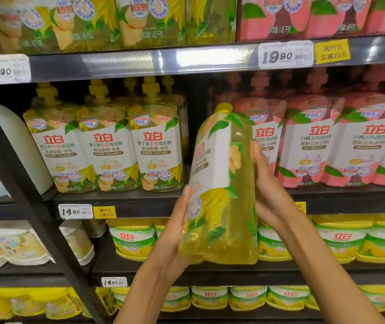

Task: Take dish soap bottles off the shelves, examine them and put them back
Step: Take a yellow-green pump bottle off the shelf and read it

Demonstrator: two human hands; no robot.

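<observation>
Before shelves, hands (217, 206) clasp bottle (221, 190) (yellow).

right hand (269, 195) fingers hidden behind held yellow bottle (219, 190), bottle label (210, 164) turned edge-on, text unreadable, top-shelf packs (121, 19) cropped by frame edge, pink pouch (265, 141) partly blocked, price tag (4, 69) fine print blurred, white jug (11, 148) cut off left

Yellow dish soap bottle (221, 190) (clear plastic, white label with green leaves) is off the shelf, upright with a slight tilt, turned side-on, between the yellow and pink rows.
</observation>
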